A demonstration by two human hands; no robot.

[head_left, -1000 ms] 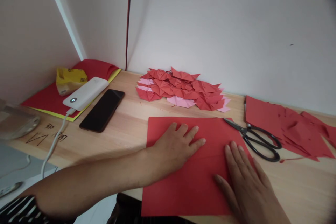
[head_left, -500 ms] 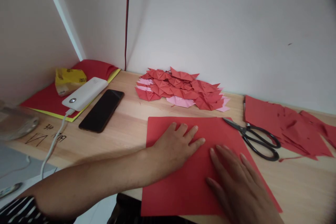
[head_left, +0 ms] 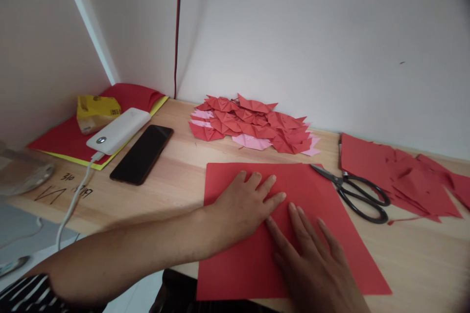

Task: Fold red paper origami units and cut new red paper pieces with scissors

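A large sheet of red paper (head_left: 235,274) lies flat at the front of the wooden table. My left hand (head_left: 244,205) rests on its upper middle, palm down with fingers spread. Lower and to the right, my right hand (head_left: 312,249) also lies on the sheet, its fingers stretched out and a little apart. The tips of my right fingers come close to my left hand's little-finger side. Black-handled scissors (head_left: 352,193) lie at the sheet's upper right edge, blades pointing left over its corner.
Behind the sheet sits a pile of folded red and pink paper pieces (head_left: 253,124). More cut red paper (head_left: 370,156) lies at right. On the left are a black phone (head_left: 142,155), a white power bank (head_left: 118,131) with cable, a yellow packet (head_left: 97,112) and a clear container (head_left: 22,171).
My right hand has slid left across the red paper, closer to my left hand. The left hand stays in place.
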